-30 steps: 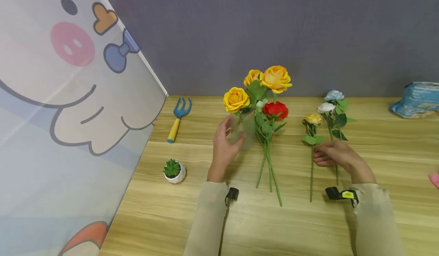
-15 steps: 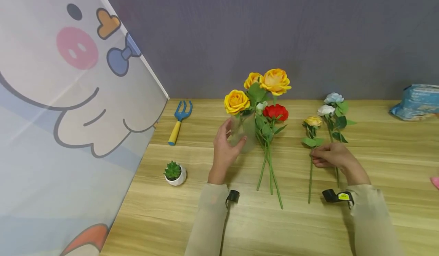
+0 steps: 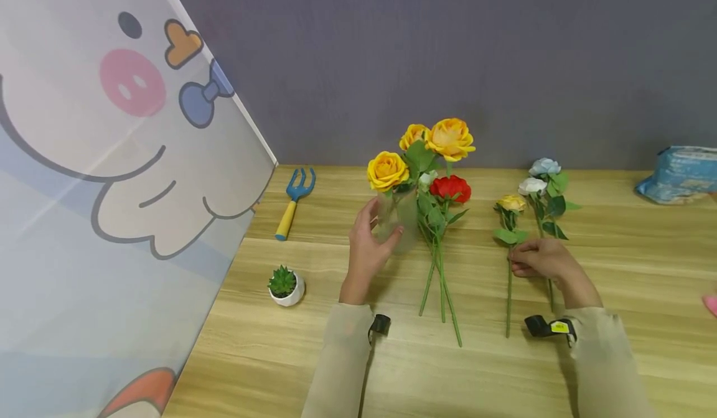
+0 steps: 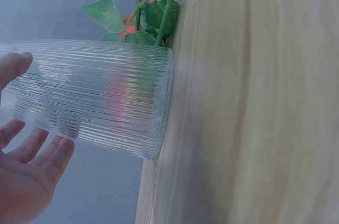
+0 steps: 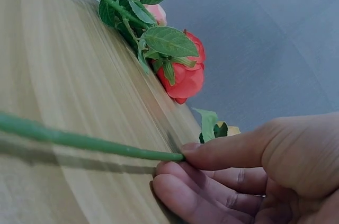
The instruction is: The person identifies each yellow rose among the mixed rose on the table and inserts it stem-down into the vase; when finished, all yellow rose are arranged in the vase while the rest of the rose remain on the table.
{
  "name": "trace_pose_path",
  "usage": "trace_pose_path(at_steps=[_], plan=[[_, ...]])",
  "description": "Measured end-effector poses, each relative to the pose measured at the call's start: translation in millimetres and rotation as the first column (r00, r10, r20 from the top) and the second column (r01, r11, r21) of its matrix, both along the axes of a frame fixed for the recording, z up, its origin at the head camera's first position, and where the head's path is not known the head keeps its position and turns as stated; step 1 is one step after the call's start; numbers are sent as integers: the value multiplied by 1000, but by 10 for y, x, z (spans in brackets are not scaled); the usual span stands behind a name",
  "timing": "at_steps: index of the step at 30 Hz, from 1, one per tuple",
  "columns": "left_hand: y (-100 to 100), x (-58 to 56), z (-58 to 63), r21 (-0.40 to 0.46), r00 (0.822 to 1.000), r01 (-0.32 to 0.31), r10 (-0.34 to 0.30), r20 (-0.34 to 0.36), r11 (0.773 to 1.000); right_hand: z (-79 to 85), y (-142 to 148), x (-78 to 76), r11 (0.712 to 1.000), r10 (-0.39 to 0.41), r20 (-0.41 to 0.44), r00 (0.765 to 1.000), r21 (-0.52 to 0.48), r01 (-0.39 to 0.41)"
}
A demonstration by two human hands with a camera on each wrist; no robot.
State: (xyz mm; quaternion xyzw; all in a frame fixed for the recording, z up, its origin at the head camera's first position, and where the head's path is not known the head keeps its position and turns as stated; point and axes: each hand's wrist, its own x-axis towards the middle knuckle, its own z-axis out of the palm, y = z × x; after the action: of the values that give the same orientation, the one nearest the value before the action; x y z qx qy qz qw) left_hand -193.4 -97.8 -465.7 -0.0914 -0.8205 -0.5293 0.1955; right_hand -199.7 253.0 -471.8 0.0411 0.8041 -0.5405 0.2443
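My left hand (image 3: pixel 366 250) holds the ribbed clear glass vase (image 3: pixel 407 228) from its left side, thumb on one side and fingers on the other. Yellow roses (image 3: pixel 388 171) rise over the vase's mouth. My right hand (image 3: pixel 546 262) pinches the green stem (image 5: pixel 95 144) of a smaller yellow rose (image 3: pixel 511 203) between thumb and fingers, just below its leaves. In the right wrist view that stem runs close over the table, its shadow beside it. A white rose (image 3: pixel 532 186) and a pale blue rose (image 3: pixel 545 167) lie just beyond that hand.
Right of the vase lies a red rose (image 3: pixel 450 188) among several crossed stems (image 3: pixel 441 281). At left are a small potted succulent (image 3: pixel 285 285) and a blue-and-yellow hand fork (image 3: pixel 294 203). A blue packet (image 3: pixel 680 174) stands at the far right, against the grey wall.
The head view has tilted slightly, so everything sits lower in it. My right wrist has shifted a little left, its fingers closing onto the yellow rose's stem. My left hand stays on the vase.
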Motion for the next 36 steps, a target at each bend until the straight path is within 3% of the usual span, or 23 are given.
trace_pose_path(at_steps=[19,30,36], plan=[[10,26,-5,-2,1000,6,-6,-23,1000,19,-10,41,999,-53,-88,995,-9,52],[11,17,-9,-8,1000,-3,3,-21,1000,94,-21,45,977,-135,-133,982,-185,109],[6,14,-8,3,1000,-9,9,-18,1000,139,-24,51,911,-221,-126,967,-380,158]])
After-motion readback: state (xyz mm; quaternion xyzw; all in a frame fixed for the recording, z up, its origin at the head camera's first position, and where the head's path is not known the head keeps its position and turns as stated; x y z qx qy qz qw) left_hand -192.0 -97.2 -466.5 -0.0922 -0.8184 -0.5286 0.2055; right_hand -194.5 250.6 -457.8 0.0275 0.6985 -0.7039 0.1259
